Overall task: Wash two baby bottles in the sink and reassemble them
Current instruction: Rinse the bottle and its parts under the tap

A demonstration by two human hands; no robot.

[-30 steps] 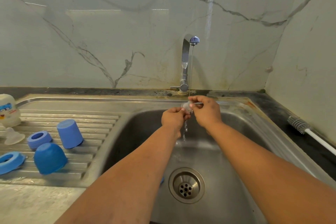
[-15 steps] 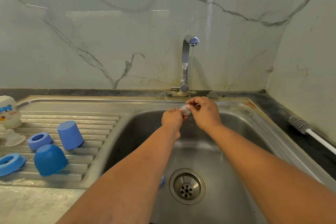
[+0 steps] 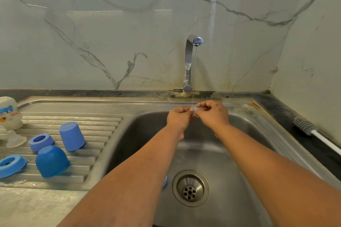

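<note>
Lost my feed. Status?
Both hands, left hand and right hand, pinch clear teat under tap trickle. Nothing in the way.

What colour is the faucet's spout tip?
Blue, on the faucet's spout tip; head view.

Open basin below, crowded drainboard at left

Under my arms the sink floor is free around the drain; blue caps and rings block the drainboard; faucet stands behind.

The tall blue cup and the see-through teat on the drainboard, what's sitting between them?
A blue screw ring, hole up, lies between the tall blue cup and the clear teat on the drainboard, in the head view.
</note>
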